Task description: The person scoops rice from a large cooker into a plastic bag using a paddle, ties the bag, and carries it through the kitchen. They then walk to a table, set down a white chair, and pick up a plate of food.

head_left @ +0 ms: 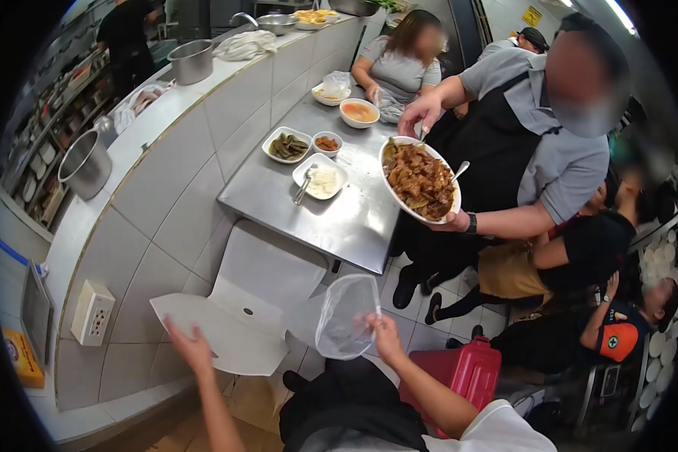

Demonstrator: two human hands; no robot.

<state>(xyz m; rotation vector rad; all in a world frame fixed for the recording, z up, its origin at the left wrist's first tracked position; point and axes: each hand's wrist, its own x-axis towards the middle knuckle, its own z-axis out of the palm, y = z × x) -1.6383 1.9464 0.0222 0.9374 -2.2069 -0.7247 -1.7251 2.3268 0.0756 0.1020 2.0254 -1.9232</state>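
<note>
A clear plastic bag [343, 316] hangs with its mouth spread wide in front of me, and my right hand [386, 339] pinches its rim. My left hand [190, 348] holds nothing; its fingers are spread, slightly blurred, close to the edge of a white plastic chair [237, 309]. Across from me, a person in a grey shirt and black apron holds a large white oval bowl [386, 181] of saucy brown meat stew [418, 181], tilted towards me. A spoon [460, 171] sticks out of it.
On the steel table [279, 207] stand a plate of rice [325, 181] with cutlery, a bowl of green vegetables [288, 145], a small sauce bowl [328, 143] and a soup bowl [360, 113]. A red bin [467, 369] is at my right. A tiled half-wall [173, 196] runs left; several people are nearby.
</note>
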